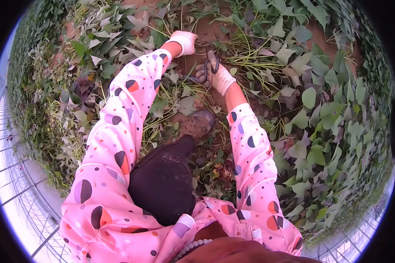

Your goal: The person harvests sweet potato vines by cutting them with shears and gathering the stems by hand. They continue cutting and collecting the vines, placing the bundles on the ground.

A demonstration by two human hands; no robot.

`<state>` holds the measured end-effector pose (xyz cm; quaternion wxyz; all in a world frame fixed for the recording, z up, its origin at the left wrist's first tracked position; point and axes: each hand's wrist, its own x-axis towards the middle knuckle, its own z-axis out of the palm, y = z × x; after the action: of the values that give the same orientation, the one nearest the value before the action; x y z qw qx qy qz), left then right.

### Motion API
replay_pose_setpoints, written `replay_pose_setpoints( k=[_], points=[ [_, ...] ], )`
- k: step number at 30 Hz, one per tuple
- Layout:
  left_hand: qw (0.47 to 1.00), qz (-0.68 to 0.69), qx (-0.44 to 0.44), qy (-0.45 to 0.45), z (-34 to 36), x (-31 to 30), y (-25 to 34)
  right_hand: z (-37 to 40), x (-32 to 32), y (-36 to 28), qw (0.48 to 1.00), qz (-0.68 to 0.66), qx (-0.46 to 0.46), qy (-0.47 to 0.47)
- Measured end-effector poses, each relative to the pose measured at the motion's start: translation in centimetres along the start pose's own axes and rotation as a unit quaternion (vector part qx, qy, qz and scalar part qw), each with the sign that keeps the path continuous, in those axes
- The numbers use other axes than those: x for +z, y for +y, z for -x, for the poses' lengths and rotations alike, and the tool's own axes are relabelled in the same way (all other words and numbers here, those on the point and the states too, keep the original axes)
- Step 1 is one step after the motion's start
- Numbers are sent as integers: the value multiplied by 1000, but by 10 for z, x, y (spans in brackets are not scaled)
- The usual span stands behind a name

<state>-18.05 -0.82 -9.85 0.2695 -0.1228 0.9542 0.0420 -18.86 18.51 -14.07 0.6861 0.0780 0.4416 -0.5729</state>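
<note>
My left hand [183, 42], in a pale knitted glove, is closed near the top centre. Thin green vine stems [164, 32] run to its far side, and its fingertips are hidden. A little lower and to the right, my right hand [216, 75], gloved too, is wrapped around a pair of scissors [215, 65] with dark looped handles. The scissors' blades are hard to make out against the soil. Long bare stems [250, 48] and leaves lie just right of this hand.
Leafy vines [329, 114] spread thickly on the right, with paler, wilted foliage [92, 57] on the left. Brown soil [213, 28] shows between them. A muddy shoe [200, 122] and a dark-clad knee [164, 179] are below my hands. A wire grid [17, 184] edges the left side.
</note>
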Motion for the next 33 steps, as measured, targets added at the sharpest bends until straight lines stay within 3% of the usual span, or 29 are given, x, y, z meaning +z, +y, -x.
replay_pose_setpoints(
  k=[2,4,7,10,15,18,20,24,28,30,32,33],
  points=[
    [996,-27,-39,-74,-3,1,0,-4,0,-4,994,82,50,57],
    [996,-32,-44,-66,0,-2,1,-3,0,-5,991,95,49,77],
    [997,-46,42,40,8,-2,-7,-3,2,-10,985,132,49,103],
    [998,60,23,-12,16,-8,-9,-6,2,-15,979,165,50,113],
    [997,71,18,-40,22,-9,-2,5,10,-15,972,169,-13,163],
    [999,12,48,4,29,-10,-2,12,19,-16,954,210,-59,204],
    [998,-52,18,2,32,-14,-7,20,24,-15,947,226,-81,212],
    [981,12,-129,148,45,-24,-38,30,13,9,961,160,-159,161],
    [928,114,-158,319,35,-15,-88,59,-32,19,964,-32,-153,215],
    [944,8,-145,296,43,-36,-75,67,-51,23,965,73,-81,238],
    [950,-143,-14,278,45,-43,-57,64,-59,25,961,131,-39,241],
    [960,-173,31,220,50,-56,-37,61,-61,21,896,330,-72,289]
  ],
)
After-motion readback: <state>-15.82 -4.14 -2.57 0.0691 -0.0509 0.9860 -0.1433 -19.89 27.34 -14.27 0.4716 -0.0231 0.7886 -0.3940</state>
